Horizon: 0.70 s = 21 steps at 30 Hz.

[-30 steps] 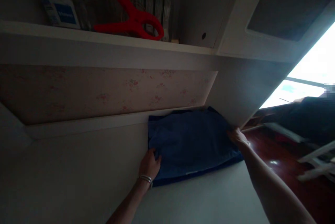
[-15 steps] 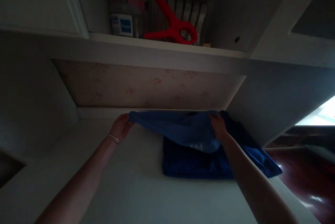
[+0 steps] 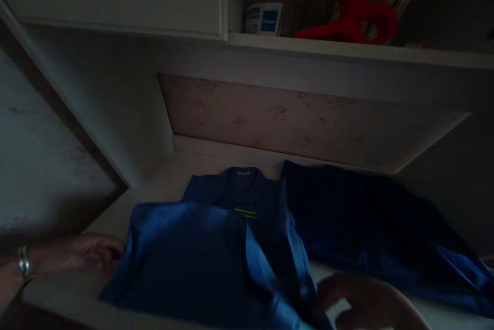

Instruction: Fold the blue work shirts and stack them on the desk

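A blue collared shirt point(image 3: 185, 263) with a yellow-green striped detail on its chest lies on the white tabletop, its near part turned over the front. My left hand point(image 3: 87, 253) is at its left edge, fingers loosely curled and apart, with no cloth visibly gripped. At the near right, my right hand point(image 3: 363, 299) is blurred; its thumb and fingers come together on the shirt's right edge. To the right of the shirt lies a darker blue folded garment point(image 3: 339, 211).
Above the tabletop point(image 3: 154, 170) runs a shelf point(image 3: 278, 44) holding a red plastic clamp point(image 3: 357, 16) and a clear labelled jar point(image 3: 266, 13). A cabinet door point(image 3: 135, 3) hangs at the upper left. Flowered wallpaper point(image 3: 250, 114) covers the back; a side panel point(image 3: 116, 98) stands left.
The view has swung left. The blue shirt, earlier stretched between both hands over the darker garment, is now on the tabletop to its left. My left hand's fingers have loosened.
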Tool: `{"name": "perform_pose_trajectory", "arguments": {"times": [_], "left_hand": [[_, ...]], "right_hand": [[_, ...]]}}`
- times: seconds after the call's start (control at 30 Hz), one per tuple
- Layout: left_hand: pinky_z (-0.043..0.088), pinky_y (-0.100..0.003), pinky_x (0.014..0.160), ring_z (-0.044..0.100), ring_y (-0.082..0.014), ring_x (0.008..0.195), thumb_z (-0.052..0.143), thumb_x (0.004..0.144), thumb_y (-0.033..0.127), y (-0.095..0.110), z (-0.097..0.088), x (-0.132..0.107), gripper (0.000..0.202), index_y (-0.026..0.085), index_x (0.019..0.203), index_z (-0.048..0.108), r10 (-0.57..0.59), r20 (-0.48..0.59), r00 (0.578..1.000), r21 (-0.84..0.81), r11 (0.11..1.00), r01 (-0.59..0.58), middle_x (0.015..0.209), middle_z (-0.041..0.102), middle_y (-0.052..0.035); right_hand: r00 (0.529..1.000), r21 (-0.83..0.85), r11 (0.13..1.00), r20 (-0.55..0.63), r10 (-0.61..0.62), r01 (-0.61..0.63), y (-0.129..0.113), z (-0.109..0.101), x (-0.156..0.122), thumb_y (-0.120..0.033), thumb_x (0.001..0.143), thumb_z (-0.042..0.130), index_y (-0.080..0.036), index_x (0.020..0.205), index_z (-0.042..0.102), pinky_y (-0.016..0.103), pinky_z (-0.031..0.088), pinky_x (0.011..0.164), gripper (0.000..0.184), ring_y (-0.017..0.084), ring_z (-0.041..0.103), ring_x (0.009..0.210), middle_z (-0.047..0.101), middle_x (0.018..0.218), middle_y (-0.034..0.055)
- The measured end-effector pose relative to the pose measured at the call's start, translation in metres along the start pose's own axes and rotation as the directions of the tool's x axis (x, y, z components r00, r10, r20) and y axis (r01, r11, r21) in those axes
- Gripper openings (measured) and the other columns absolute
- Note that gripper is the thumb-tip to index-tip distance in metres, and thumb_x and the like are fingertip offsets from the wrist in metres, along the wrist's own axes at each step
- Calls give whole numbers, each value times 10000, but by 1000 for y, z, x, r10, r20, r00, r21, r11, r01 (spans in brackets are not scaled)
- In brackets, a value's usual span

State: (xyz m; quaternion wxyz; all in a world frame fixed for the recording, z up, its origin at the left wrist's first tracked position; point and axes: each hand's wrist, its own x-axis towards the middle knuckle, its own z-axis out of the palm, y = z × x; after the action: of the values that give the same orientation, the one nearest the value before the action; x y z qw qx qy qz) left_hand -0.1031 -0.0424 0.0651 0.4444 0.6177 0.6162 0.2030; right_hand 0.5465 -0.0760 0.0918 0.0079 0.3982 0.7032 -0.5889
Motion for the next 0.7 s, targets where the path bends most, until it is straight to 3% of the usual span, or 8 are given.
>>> {"name": "perform_pose_trajectory", "arguments": {"times": [0.07,0.17,0.27,0.33,0.43,0.5,0.57,0.7], "left_hand": [[516,-345,821,673,-205,814,597,687,525,-6,-7,-2,283,314,818,733,-107,228,968,204,977,60,819,753,49],[487,-338,899,652,-221,924,537,755,486,17,1,22,286,270,817,714,-63,80,995,282,959,38,917,746,-9],[488,-340,914,644,-215,988,435,855,461,59,52,54,370,216,1030,651,108,-151,983,331,942,-52,1059,713,-58],[476,-335,945,622,-207,1062,411,896,460,84,99,72,423,208,1184,589,271,-151,951,441,879,-180,1199,655,-81],[397,-369,1054,521,-229,1234,496,878,418,102,151,96,459,242,1300,537,408,-44,912,673,686,-275,1387,541,-69],[403,-385,1039,540,-242,1212,544,852,348,98,157,111,405,261,1244,591,385,-45,922,740,633,-228,1336,590,-58],[451,-370,959,617,-234,1082,535,847,281,85,141,123,276,257,1086,671,330,-107,938,749,647,-142,1154,689,-58],[496,-353,812,663,-229,902,397,911,303,55,75,123,299,218,1032,657,204,-393,897,714,682,158,995,714,-83]], "right_hand": [[994,-97,990,-52,94,-99,8,10,4,-425,785,661,-227,1060,754,377,487,898,351,282,660,1004,735,1042,79],[936,-126,980,-337,103,-154,8,14,33,-473,927,437,-228,1209,677,360,500,895,444,252,656,1023,709,1123,96],[777,-349,905,-628,-34,-243,-3,18,80,-455,912,466,-226,1344,558,463,400,1036,497,295,524,1232,564,1358,127],[711,-547,757,-685,-159,-358,-11,21,111,-423,821,615,-289,1389,498,606,200,1115,595,352,311,1389,380,1517,102],[759,-692,613,-613,-219,-382,-16,15,139,-348,790,659,-330,1303,570,671,43,1104,520,352,283,1401,420,1496,72],[754,-630,682,-633,-174,-371,-10,2,141,-373,871,548,-267,1107,684,594,211,1098,292,306,523,1220,644,1245,89],[597,-348,849,-801,-49,-397,5,-17,129,-475,907,441,-208,947,700,460,446,920,375,252,659,884,713,902,84],[-36,275,957,-961,273,-92,42,-45,83,-602,834,427,-157,1004,629,316,482,569,517,194,583,596,606,651,19]]}}
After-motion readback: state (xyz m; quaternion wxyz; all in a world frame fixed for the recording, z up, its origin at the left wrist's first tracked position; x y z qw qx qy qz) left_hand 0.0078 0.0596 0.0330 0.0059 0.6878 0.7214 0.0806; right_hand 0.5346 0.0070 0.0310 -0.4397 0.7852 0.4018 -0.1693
